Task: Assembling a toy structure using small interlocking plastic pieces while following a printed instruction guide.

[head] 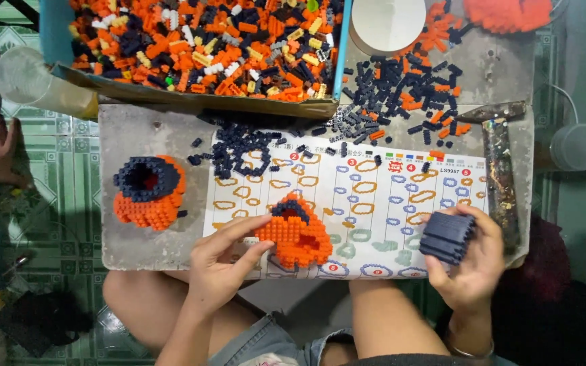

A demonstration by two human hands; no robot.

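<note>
While the left hand (222, 261) pinches the edge of an orange brick model (294, 234) resting on the instruction sheet (374, 196) at lower centre, the right hand (473, 261) grasps a dark blue brick block (447, 236) at lower right.

A grey board (150, 135) (scuffed) carries an instruction sheet (374, 196), loose dark bricks (239, 152) and an orange-and-navy model (149, 191).
</note>
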